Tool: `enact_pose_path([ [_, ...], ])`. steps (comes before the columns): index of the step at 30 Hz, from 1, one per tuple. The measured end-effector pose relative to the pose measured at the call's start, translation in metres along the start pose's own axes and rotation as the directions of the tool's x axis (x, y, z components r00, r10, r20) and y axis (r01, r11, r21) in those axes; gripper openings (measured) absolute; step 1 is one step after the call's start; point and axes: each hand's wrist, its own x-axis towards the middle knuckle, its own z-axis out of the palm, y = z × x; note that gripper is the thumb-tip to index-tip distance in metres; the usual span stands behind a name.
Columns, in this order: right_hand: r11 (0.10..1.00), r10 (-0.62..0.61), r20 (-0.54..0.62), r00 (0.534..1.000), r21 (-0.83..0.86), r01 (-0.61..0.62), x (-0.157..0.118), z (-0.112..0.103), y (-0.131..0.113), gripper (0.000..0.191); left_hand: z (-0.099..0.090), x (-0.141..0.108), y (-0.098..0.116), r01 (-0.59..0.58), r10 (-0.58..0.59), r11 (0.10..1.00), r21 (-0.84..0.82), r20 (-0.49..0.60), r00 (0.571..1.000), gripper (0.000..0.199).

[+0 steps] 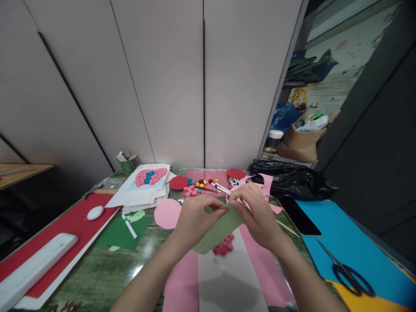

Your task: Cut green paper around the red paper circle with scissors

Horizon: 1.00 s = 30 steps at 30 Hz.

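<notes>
Both hands are raised over the table's middle with a light green paper (217, 232) between them. The fingers of my left hand (200, 219) pinch its upper edge, and my right hand (255, 212) grips the same edge close beside. Beneath the green paper lies a white sheet (227, 286) on pink paper (182, 281). A cluster of dark pink paper roses (224, 246) sits on the white sheet, partly hidden by the green paper.
Scissors (351, 277) and a phone (300, 216) lie right, on and beside blue paper (351, 238). Small coloured rolls (192, 190), pens and red circles (178, 182) are behind the hands. Dark green paper (125, 232), a marker (129, 226) and a white device (39, 268) lie left.
</notes>
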Motion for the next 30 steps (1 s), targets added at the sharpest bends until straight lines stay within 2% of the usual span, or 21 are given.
enact_pose_path([
  [4, 0.996, 0.082, 0.03, 0.996, 0.033, -0.083, 0.002, -0.003, 0.003, 0.01, 0.0, 0.002, -0.004, 0.026, -0.026, 1.0, -0.016, -0.013, 1.0, 0.007],
  [9, 0.976, 0.201, 0.038, 0.979, 0.073, -0.203, 0.003, -0.014, 0.009, 0.008, -0.001, 0.007, -0.013, 0.173, -0.186, 0.953, -0.247, -0.031, 0.982, 0.012],
  [12, 0.953, 0.264, 0.043, 0.964, 0.14, -0.267, 0.003, -0.019, 0.011, 0.014, -0.002, 0.008, -0.018, 0.199, -0.226, 0.909, -0.366, -0.032, 0.974, 0.015],
  [18, 0.955, 0.268, -0.028, 0.963, 0.14, -0.262, 0.001, -0.018, 0.007, 0.016, 0.001, 0.007, -0.017, 0.184, -0.229, 0.841, -0.508, -0.027, 0.973, 0.019],
  [22, 0.918, 0.294, 0.054, 0.954, 0.262, -0.298, 0.002, -0.02, 0.006, 0.008, 0.001, 0.009, -0.02, 0.266, -0.287, 0.677, -0.687, 0.087, 0.954, 0.021],
  [24, 0.874, 0.283, 0.106, 0.953, 0.381, -0.302, 0.002, -0.024, 0.008, 0.024, 0.0, 0.011, -0.022, 0.333, -0.327, 0.581, -0.743, 0.161, 0.931, 0.02],
  [25, 0.854, 0.262, 0.121, 0.957, 0.434, -0.289, 0.002, -0.026, 0.01, 0.029, -0.002, 0.013, -0.023, 0.367, -0.342, 0.536, -0.761, 0.202, 0.918, 0.02],
  [27, 0.824, 0.204, 0.141, 0.969, 0.51, -0.248, 0.001, -0.029, 0.012, 0.027, -0.003, 0.015, -0.025, 0.432, -0.345, 0.452, -0.781, 0.294, 0.892, 0.02],
  [30, 0.784, 0.105, 0.161, 0.981, 0.594, -0.181, -0.002, -0.03, 0.015, 0.024, -0.002, 0.018, -0.029, 0.522, -0.281, 0.337, -0.784, 0.446, 0.85, 0.02],
])
